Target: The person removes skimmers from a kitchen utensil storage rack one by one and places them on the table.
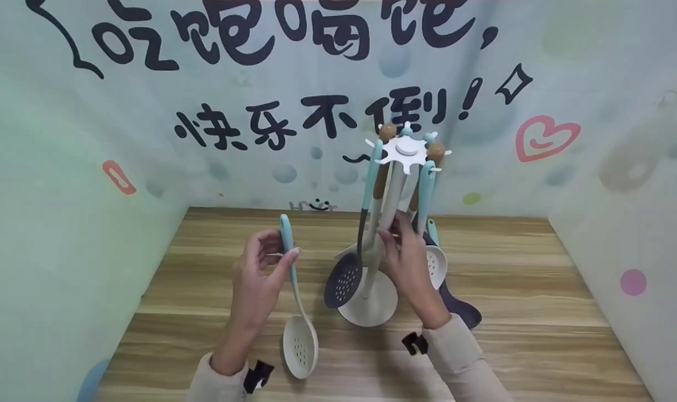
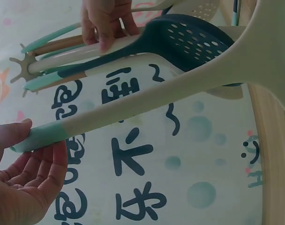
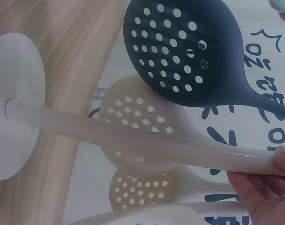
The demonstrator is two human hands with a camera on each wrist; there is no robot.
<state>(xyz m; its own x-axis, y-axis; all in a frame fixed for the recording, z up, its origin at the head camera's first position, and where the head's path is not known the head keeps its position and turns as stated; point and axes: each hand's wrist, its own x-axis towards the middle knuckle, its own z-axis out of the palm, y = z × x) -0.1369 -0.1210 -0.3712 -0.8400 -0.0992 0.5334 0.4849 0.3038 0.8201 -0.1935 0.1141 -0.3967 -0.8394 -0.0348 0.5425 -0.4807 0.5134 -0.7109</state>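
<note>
One cream perforated skimmer (image 1: 301, 347) leftmost, mint handle (image 1: 286, 233) pinched between thumb and fingers of left hand (image 1: 258, 273); bowl down over wood-grain tabletop (image 1: 171, 335) (contact unclear). Rightward, navy perforated skimmer (image 1: 342, 282) hangs on white, star-topped utensil stand (image 1: 371, 312); right hand (image 1: 409, 257) grips its pole (image 3: 189, 152), fingers curled.
</note>
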